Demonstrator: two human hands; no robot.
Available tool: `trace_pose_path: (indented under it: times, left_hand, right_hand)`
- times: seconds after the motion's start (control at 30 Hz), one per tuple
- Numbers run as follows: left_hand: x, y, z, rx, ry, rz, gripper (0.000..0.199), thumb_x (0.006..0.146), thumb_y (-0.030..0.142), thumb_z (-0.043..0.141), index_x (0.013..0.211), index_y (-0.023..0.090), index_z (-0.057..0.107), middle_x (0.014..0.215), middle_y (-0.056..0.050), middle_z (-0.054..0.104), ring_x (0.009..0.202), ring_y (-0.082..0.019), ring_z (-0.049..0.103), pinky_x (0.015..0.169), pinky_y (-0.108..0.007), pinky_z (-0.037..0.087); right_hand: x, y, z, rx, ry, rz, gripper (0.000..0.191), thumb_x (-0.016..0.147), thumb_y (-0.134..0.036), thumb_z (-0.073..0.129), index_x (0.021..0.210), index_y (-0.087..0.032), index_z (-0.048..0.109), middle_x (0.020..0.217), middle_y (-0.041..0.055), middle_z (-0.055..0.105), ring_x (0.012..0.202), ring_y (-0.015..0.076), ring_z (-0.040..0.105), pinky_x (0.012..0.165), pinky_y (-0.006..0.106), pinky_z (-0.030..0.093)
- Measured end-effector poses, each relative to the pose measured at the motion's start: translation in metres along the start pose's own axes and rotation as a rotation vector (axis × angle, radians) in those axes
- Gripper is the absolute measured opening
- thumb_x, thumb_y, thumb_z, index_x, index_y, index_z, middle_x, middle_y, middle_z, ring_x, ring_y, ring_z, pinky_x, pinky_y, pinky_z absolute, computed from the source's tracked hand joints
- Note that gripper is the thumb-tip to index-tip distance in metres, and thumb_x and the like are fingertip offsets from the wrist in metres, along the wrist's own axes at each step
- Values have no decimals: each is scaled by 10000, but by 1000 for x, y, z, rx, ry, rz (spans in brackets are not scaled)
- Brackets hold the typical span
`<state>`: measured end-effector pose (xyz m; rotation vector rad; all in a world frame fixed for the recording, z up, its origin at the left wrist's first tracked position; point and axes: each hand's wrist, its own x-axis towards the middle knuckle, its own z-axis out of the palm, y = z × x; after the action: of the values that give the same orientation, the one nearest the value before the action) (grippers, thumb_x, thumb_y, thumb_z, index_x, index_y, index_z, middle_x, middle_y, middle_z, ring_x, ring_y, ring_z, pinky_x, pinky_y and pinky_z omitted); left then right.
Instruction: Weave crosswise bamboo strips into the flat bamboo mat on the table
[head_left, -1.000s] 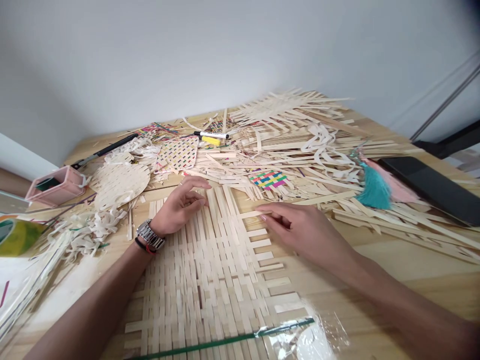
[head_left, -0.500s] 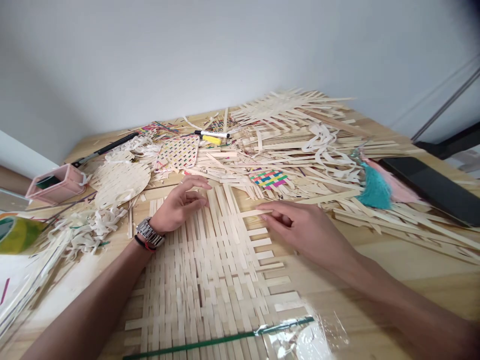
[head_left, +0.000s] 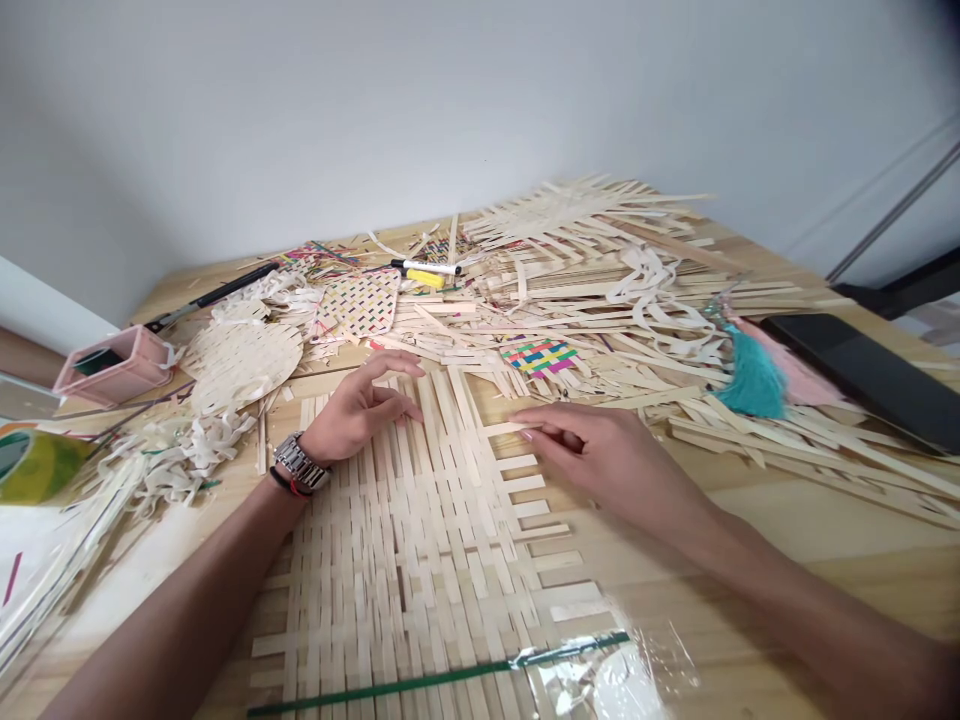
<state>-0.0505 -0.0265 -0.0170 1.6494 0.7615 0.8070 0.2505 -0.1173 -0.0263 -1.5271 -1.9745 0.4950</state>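
A mat of pale, flat strips (head_left: 405, 540) lies woven in front of me, its loose strip ends pointing away and out to the sides. My right hand (head_left: 592, 440) pinches the right end of a crosswise strip (head_left: 499, 429) between thumb and fingers, at the mat's upper right edge. Over the upper left of the mat, my left hand (head_left: 367, 405) rests with forefinger and thumb apart; its lower fingers curl down at the upright strips and are partly hidden. A dark green strip (head_left: 390, 688) crosses the near end of the mat, beside crinkled clear plastic (head_left: 600, 675).
Loose strips (head_left: 465, 345) and a small multicoloured woven piece (head_left: 540, 357) lie beyond the mat. To the left are a round woven piece (head_left: 247, 360), a pink basket (head_left: 112, 368) and a yellow tape roll (head_left: 41, 465). Teal tassels (head_left: 754, 375) and a phone (head_left: 862, 380) lie right.
Almost nothing differs. My right fingers have shifted very slightly on the crosswise strip, and the left hand stays in place. The whole view has drifted a little.
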Motion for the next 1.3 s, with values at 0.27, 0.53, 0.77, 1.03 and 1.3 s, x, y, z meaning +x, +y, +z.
trace_pose_path:
  times: [0.27, 0.53, 0.77, 1.03, 1.3]
  left_hand:
    - [2, -2, -3, -34, 9, 1, 211, 945, 265, 740, 1150, 227, 707, 1456, -108, 546, 799, -124, 767, 626, -230, 624]
    - [1, -2, -2, -25, 3, 1, 220, 957, 286, 733, 1168, 228, 706, 1469, -112, 534, 797, -121, 769, 632, -234, 624]
    - [1, -2, -2, -22, 0, -3, 227, 960, 298, 729, 1179, 239, 708, 1465, -114, 541, 808, -132, 764, 639, -250, 629]
    - [-1, 0, 2, 29, -3, 4, 272, 932, 206, 709, 1201, 242, 694, 1465, -113, 503, 790, -121, 757, 672, -274, 647]
    - [-2, -2, 2, 29, -16, 10, 290, 935, 187, 679, 1220, 244, 690, 1469, -111, 499, 800, -116, 737, 705, -290, 654]
  right_hand:
    - [1, 0, 1, 15, -4, -8, 254, 994, -327, 612, 1087, -288, 844, 1085, 17, 851, 783, 181, 775, 731, 331, 624]
    - [2, -2, 1, 12, -15, -17, 251, 1000, -324, 603, 1065, -296, 844, 1075, 13, 852, 756, 173, 768, 705, 328, 619]
    - [1, -4, -1, 17, -25, 7, 240, 999, -321, 599, 1055, -275, 828, 1013, 18, 853, 689, 162, 735, 615, 306, 573]
    - [1, -1, 2, -27, -43, 92, 266, 973, -353, 627, 1137, -270, 818, 738, -20, 774, 599, 159, 664, 540, 307, 466]
    - [-1, 7, 2, -123, 39, -51, 240, 1014, -318, 609, 1064, -264, 838, 1025, 27, 821, 775, 179, 735, 671, 325, 541]
